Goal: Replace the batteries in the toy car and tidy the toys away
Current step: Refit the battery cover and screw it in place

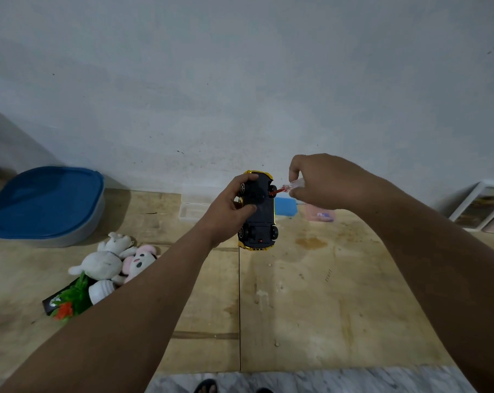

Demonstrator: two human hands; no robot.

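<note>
Left hand: your left hand (231,209) gripped the toy car (259,213) from its left side, fingers curled over the dark underside.
Toy car: it was held belly-up above the tabletop (325,293), its long axis running near to far.
Right hand: your right hand (319,180) pinched the clear handle of a screwdriver (286,188).
Key relation: the screwdriver came in from the right, lying crosswise to the car's long axis, its red shaft meeting the underside at the far end.
Judgement: the battery cover screw probably sat there.
Left of the car: plush toys (115,258) and a blue-lidded bin (46,205).
</note>
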